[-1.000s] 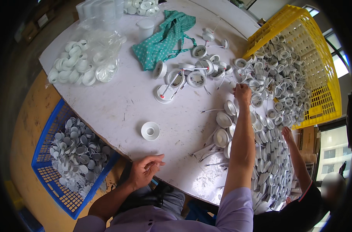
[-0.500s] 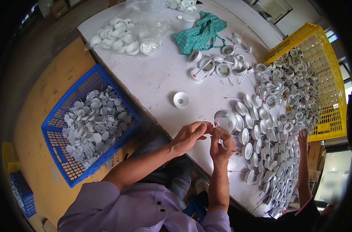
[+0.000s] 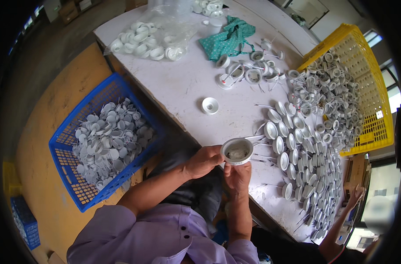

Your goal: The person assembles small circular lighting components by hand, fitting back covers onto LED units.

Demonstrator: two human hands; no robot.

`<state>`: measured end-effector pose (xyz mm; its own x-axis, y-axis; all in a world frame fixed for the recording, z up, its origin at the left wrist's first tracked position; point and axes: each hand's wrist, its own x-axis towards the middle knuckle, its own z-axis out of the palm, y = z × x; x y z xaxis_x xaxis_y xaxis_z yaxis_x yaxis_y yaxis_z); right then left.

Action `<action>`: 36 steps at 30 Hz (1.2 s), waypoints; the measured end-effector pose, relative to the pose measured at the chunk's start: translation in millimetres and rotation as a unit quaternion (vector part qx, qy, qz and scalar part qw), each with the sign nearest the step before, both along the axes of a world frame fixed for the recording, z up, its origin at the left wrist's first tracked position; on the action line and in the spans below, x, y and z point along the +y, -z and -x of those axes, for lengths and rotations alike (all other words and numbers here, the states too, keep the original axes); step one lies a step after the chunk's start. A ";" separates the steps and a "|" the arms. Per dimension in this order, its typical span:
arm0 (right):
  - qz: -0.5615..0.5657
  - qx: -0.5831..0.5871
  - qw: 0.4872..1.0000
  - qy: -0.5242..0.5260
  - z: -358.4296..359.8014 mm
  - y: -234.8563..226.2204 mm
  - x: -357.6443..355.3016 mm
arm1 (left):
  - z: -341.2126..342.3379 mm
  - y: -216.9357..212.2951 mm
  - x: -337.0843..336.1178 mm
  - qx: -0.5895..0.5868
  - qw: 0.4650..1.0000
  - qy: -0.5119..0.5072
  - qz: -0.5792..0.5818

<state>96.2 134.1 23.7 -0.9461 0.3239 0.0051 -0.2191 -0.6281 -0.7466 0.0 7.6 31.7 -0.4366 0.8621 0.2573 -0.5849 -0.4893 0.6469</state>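
Both my hands hold a round white lamp housing point(image 3: 237, 152), its open side facing me and its hollow inside greyish. My left hand point(image 3: 205, 162) pinches its left rim, while my right hand point(image 3: 238, 176) grips it from below with the fingers closed. A thin white wire sticks out to the right of the housing. On the table beyond stands a single white cup-shaped part point(image 3: 210, 106). Just right of my hands, many similar white lamp housings point(image 3: 283, 161) with wires stand in rows.
A yellow basket point(image 3: 371, 88) lies tipped at the right, spilling housings. At the left stands a blue basket point(image 3: 61, 152) full of white discs with wires. A clear bag of white cups point(image 3: 152, 42) and a green dotted cloth point(image 3: 227, 38) lie farther back. Another person's hand point(image 3: 355, 196) is at the right.
The housing has been turned so its open side faces me and brought nearer; my hands have shifted down and slightly left. The other person's hand has drawn away from the housings.
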 end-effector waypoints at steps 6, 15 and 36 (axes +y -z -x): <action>0.187 -0.042 0.981 0.015 0.7 14.3 -30.1 | -0.3 -5.3 -18.9 0.127 0.986 -0.063 0.091; -0.214 -0.194 0.955 0.066 -44.8 -1.2 -16.9 | 15.9 -9.6 -15.5 0.138 0.981 -0.111 0.076; -0.802 0.046 0.584 0.113 20.5 -46.5 -10.0 | 17.5 15.5 -23.0 0.178 0.919 -0.119 0.330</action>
<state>75.7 124.1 70.2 -0.8520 -0.0521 0.5210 -0.2474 0.9170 -0.3129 -17.5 -15.5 16.3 -0.6222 0.7728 -0.1251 -0.2068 -0.0081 0.9783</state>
